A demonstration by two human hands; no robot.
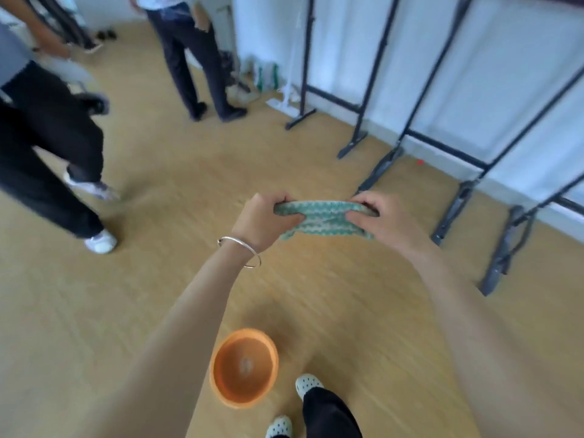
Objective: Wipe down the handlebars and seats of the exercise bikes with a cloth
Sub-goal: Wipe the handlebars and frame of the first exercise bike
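Two ends, two grips: left hand (265, 221) and right hand (380, 216) clench the green zigzag cloth (322, 221) taut. We'd fold it into a flat pad before wiping.

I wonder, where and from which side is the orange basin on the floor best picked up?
Grip the orange basin by its rim, coming down from above: it stands upright, mouth open, rim free all round. Opposite sides would likely keep it level, but the left hand and right hand both grip the cloth.
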